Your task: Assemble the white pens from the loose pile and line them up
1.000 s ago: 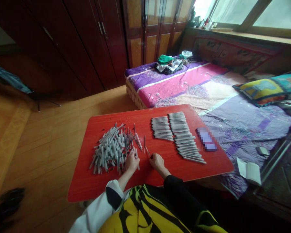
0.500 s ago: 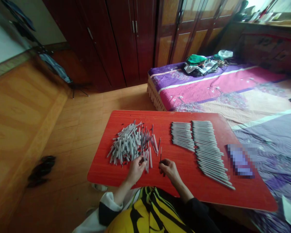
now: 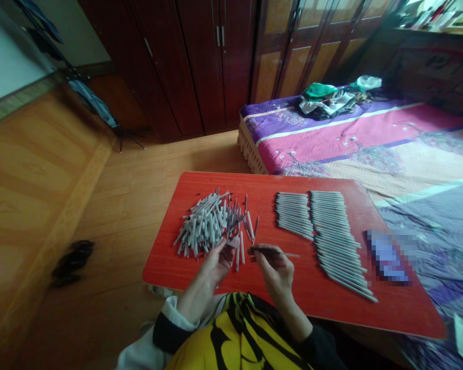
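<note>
Just changed: the right hand (image 3: 275, 267) has swung its slim dark stick with a pale end (image 3: 292, 255) from pointing away from the body to lying crosswise, pale end rightward.
Meaning for the work: that stick now points much as the rowed ones do, a judgement from its angle; it is apart from both columns.
Right hand: pinching the stick, fingers closed, above the red wood-grain tabletop (image 3: 393, 308).
Left hand (image 3: 218, 264): loosely closed on a short pale translucent tube (image 3: 232, 243), beside the heap; the exact grip is blurred.
Heap of pale translucent tubes (image 3: 202, 226): one, at the left, too tangled to count.
Thin dark sticks (image 3: 233, 218): one loose cluster at the heap's right edge, number unclear.
Lengthwise pale tubes (image 3: 242, 247): two, between the hands.
Columns: two, the shorter grey-white column (image 3: 293, 213) and the longer grey-white column (image 3: 335, 231); sticks too fine to count surely.
Purple blurred rectangle (image 3: 388, 257): one, right of the columns.
</note>
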Demonstrator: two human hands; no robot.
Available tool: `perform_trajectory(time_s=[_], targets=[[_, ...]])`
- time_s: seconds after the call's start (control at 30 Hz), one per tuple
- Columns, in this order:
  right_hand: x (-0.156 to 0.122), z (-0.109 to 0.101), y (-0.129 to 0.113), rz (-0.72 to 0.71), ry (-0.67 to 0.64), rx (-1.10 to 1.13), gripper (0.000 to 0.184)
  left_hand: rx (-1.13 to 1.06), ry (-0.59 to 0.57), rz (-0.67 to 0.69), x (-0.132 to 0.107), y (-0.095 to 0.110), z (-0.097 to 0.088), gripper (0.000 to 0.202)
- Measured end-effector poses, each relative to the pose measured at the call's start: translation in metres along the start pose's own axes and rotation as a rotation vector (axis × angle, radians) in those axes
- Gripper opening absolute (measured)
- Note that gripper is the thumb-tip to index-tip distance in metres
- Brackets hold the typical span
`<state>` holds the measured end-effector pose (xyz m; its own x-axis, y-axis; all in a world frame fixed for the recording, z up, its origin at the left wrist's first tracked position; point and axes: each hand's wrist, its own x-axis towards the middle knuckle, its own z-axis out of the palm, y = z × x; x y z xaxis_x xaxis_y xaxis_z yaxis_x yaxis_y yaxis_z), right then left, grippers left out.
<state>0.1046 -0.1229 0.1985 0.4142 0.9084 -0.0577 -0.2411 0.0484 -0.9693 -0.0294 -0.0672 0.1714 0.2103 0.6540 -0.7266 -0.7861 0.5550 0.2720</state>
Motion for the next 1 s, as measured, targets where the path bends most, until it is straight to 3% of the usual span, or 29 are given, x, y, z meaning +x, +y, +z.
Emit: perform_trajectory(time_s=[0.27,0.5,0.7,1.0], targets=[[-0.001,-0.002,0.007,-0.197,-0.079,-0.318,0.009,-0.003,-0.098,-0.082,0.007,-0.009,-0.011,0.009],[0.001,0.000,0.006,-0.260,-0.157,-0.356,0.006,-0.052,-0.136,-0.114,-0.001,-0.014,-0.005,0.008],[0.003,0.004,0.002,-0.336,-0.183,-0.462,0.009,-0.019,-0.081,-0.136,-0.006,-0.015,0.002,0.009],[-0.008,-0.001,0.001,-0.332,-0.194,-0.466,0.027,0.004,-0.050,-0.124,0.000,-0.013,-0.015,0.019]])
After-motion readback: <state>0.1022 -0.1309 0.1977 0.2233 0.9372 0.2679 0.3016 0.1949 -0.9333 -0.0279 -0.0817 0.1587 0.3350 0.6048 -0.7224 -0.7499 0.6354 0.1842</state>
